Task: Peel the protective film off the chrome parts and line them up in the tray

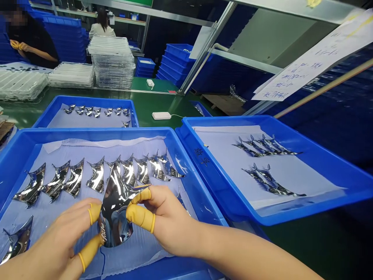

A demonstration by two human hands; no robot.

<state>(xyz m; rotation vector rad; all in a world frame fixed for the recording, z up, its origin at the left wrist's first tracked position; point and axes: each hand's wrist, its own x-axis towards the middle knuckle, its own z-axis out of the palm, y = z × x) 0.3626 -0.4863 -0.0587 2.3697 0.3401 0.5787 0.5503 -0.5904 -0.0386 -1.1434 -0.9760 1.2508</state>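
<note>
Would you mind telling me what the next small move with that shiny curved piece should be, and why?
Probably lay the shiny curved piece down by the row in the nearer blue tray: the left hand and right hand hold it above those matching pieces.

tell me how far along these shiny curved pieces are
Roughly partway, it seems. Possibly done: two overlapped rows of mirror-silver curved pieces on the blue plastic tray at right. In hand: one mirror-silver curved piece, pinched by the left hand and right hand, with yellow rubber finger cots on. Left: the spaced row of similar pieces in the blue plastic tray beneath the hands, plus those in the farther blue tray.
</note>
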